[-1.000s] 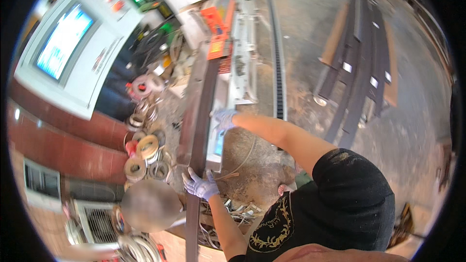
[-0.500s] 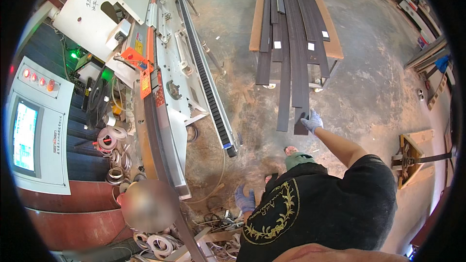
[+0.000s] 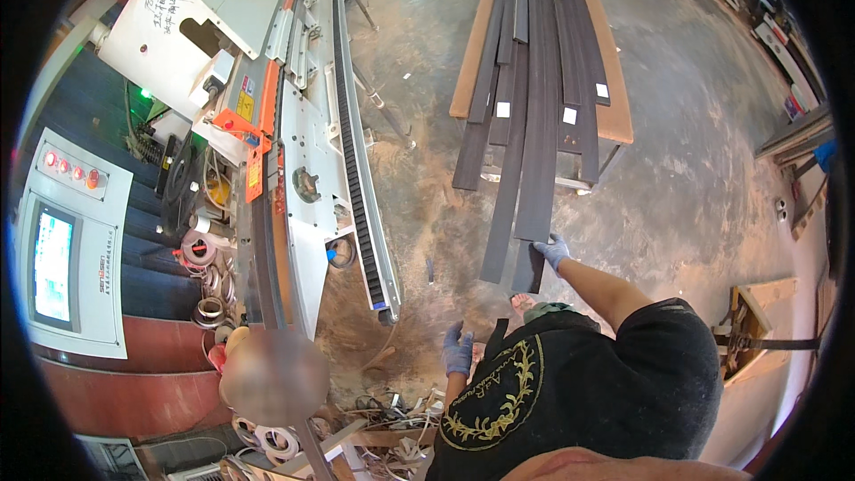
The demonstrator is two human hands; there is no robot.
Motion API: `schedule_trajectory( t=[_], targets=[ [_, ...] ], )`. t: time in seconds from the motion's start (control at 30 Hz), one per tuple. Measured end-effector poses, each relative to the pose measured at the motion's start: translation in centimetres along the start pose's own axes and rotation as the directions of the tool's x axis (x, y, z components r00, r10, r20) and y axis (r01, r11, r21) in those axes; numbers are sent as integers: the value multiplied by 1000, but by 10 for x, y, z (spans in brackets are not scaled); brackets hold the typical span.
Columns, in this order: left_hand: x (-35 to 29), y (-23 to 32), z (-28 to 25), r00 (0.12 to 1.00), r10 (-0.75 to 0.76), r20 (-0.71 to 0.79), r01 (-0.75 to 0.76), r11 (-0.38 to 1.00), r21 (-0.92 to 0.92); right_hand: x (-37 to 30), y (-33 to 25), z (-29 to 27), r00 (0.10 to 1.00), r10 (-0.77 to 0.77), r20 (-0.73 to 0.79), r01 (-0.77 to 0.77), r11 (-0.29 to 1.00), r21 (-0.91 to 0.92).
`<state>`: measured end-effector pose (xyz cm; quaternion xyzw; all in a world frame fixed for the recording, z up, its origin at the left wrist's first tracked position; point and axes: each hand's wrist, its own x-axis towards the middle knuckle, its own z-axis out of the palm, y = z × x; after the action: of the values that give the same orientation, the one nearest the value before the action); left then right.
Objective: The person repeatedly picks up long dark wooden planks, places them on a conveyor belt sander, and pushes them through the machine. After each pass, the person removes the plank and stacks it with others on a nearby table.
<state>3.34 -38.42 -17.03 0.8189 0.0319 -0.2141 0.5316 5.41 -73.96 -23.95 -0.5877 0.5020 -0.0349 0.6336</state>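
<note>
Long dark brown strips [image 3: 537,125] lie side by side on a wooden-topped trolley [image 3: 616,107], their near ends jutting past it towards me. My right hand [image 3: 552,251], in a grey-blue glove, grips the right edge of the nearest strip end [image 3: 527,269], thumb lying over its top face. That strip partly hides beneath its neighbours. My left hand [image 3: 458,349], gloved alike, hangs low in front of my body. Its fingers point away from me, loosely apart, and nothing shows in them.
A long machine with a black conveyor track [image 3: 361,178] runs along the left. Its control panel [image 3: 76,245] has a lit screen. Rolls of edging tape [image 3: 212,310] and scraps [image 3: 392,414] lie nearby. A blurred patch covers the lower left. A wooden frame [image 3: 753,325] stands at right.
The near ends of the strips sit closer to my body, and the trolley appears lower in view. My right hand keeps its hold on the strip end. The left hand has risen slightly.
</note>
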Motion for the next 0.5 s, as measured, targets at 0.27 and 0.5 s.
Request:
schedule_trajectory(
  t=[0.27,0.5],
  targets=[
    [98,43,120,965,150,213,-160,987,26,28,14,2,993,-68,98,76,994,-74],
    [173,70,223,974,-108,200,46,955,293,-3,4,-45,841,318,438,-263,947,-182]
  ],
)
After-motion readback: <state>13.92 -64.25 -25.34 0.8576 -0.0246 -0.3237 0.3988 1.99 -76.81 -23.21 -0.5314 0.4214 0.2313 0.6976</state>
